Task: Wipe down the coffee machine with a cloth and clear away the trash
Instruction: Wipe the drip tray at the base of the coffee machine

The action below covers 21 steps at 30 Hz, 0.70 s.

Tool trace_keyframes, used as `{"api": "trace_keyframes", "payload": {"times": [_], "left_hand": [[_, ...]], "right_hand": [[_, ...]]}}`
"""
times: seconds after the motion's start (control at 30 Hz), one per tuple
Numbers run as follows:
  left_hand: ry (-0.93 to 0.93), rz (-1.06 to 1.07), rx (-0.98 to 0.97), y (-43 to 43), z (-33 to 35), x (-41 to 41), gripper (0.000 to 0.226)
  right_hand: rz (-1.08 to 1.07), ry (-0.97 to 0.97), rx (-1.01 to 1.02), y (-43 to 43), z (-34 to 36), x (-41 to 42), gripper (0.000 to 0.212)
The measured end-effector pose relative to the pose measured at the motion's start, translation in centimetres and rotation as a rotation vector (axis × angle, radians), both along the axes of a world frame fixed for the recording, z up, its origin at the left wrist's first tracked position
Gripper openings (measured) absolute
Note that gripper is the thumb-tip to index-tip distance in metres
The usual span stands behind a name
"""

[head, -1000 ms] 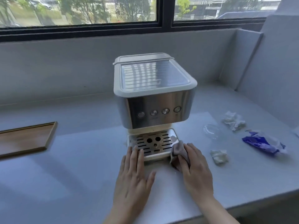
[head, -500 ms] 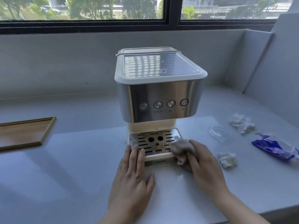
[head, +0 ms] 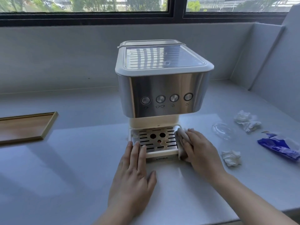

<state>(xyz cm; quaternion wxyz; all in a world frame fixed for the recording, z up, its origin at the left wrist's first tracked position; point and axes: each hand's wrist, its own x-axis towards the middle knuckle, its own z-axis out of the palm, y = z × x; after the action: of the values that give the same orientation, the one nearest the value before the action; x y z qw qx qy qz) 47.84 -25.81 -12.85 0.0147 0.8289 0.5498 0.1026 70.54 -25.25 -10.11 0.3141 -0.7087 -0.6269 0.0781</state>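
A steel and cream coffee machine (head: 164, 93) stands mid-counter, its slotted drip tray (head: 154, 140) facing me. My right hand (head: 201, 148) presses a pale cloth (head: 181, 135) against the tray's right edge. My left hand (head: 134, 172) lies flat on the counter, fingertips touching the tray's front left corner. To the right lie the trash items: two crumpled tissues (head: 246, 120) (head: 231, 157), a blue and white wrapper (head: 280, 146) and a clear plastic lid (head: 223, 129).
A wooden tray (head: 27, 125) sits at the left on the grey counter (head: 65, 168). A low wall and a window run along the back, and a wall closes the right side. The counter's front edge passes near my right forearm.
My right hand has slid the cloth from the tray's front right corner up along its right edge. The left hand stays put. The view has moved closer.
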Motion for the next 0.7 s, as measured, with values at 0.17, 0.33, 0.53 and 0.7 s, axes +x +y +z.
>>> {"api": "trace_keyframes", "payload": {"times": [0.17,0.33,0.53,0.7], "left_hand": [[-0.012,0.005,0.005,-0.1,0.2,0.0,0.082],[0.005,0.002,0.003,-0.2,0.1,0.1,0.081],[-0.017,0.002,0.003,-0.1,0.2,0.2,0.081],[0.002,-0.009,0.018,0.0,0.1,-0.1,0.080]], "right_hand": [[0.090,-0.218,0.067,1.7,1.6,-1.8,0.018],[0.273,-0.353,0.091,-0.7,0.7,0.5,0.036],[0.233,-0.463,0.043,2.7,1.7,-2.0,0.031],[0.428,-0.388,0.148,0.4,1.0,-1.2,0.038]]}}
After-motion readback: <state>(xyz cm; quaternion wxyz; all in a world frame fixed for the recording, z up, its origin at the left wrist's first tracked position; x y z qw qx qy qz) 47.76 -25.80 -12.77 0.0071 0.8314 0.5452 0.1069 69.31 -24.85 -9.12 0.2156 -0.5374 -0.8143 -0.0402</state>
